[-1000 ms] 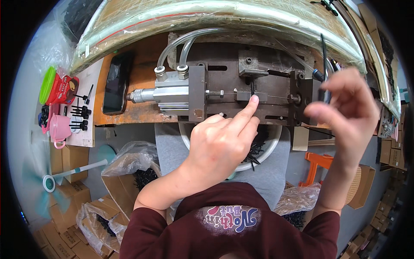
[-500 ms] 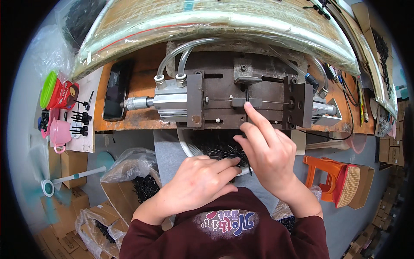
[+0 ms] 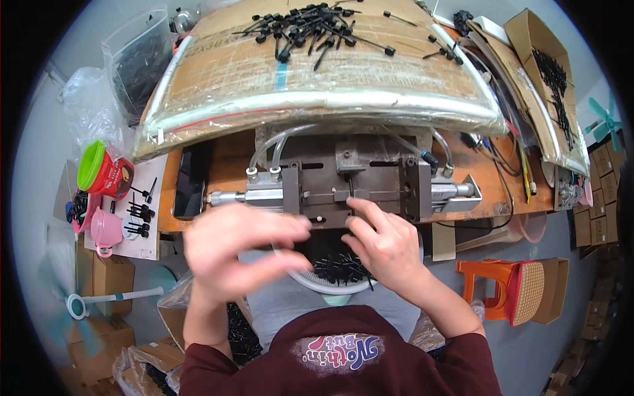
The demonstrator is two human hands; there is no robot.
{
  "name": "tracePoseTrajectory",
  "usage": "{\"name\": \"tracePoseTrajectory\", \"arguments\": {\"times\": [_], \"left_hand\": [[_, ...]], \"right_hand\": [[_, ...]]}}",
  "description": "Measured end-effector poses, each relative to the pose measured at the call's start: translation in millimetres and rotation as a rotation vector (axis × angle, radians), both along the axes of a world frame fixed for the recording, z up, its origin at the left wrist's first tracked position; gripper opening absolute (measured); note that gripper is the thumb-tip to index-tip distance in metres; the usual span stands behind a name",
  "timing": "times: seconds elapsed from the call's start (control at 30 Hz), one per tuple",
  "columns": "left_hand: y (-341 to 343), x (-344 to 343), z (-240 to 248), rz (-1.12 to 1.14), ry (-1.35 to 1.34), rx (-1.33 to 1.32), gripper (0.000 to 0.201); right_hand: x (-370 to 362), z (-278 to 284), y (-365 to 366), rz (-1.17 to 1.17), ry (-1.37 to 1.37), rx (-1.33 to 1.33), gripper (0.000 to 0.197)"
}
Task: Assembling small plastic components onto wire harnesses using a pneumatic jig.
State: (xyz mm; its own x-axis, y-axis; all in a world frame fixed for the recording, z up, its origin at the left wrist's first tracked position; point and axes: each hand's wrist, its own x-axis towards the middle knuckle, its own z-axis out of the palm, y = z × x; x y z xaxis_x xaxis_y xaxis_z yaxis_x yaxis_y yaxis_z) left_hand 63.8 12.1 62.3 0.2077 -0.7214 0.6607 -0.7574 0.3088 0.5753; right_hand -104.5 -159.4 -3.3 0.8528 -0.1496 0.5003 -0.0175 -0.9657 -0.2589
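A person's right hand [image 3: 386, 247] rests fingertips on the metal press [image 3: 350, 181] on the worktop [image 3: 228, 165]; the blurred left hand [image 3: 238, 251], fingers loosely curled, hovers above a bowl [image 3: 310, 280] of black pins [image 3: 340, 264].

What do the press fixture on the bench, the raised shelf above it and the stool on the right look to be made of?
The press fixture looks like dull grey-brown metal, with a brighter silvery cylinder on its left. The raised shelf seems to be brown cardboard wrapped in glossy clear film, judging by the sheen along its edge. The stool looks like moulded orange plastic with a perforated seat.
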Motion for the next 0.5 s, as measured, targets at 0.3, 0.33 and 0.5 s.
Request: {"name": "tracePoseTrajectory", "arguments": {"times": [0.3, 0.33, 0.5], "left_hand": [[-53.2, 150.9, 47.1, 0.522, 0.147, -0.181, 0.032], [-62.7, 174.4, 48.6, 0.563, 0.097, -0.148, 0.037], [-122.9, 254.7, 43.2, 0.781, -0.140, 0.094, 0.068]], "right_hand": [[40.7, 80.6, -150.0, -0.197, -0.302, 0.065, 0.028], [52.6, 92.0, -184.9, -0.325, -0.287, -0.014, 0.033], [102.4, 66.8, -321.5, -0.753, 0.003, -0.179, 0.045]]}}
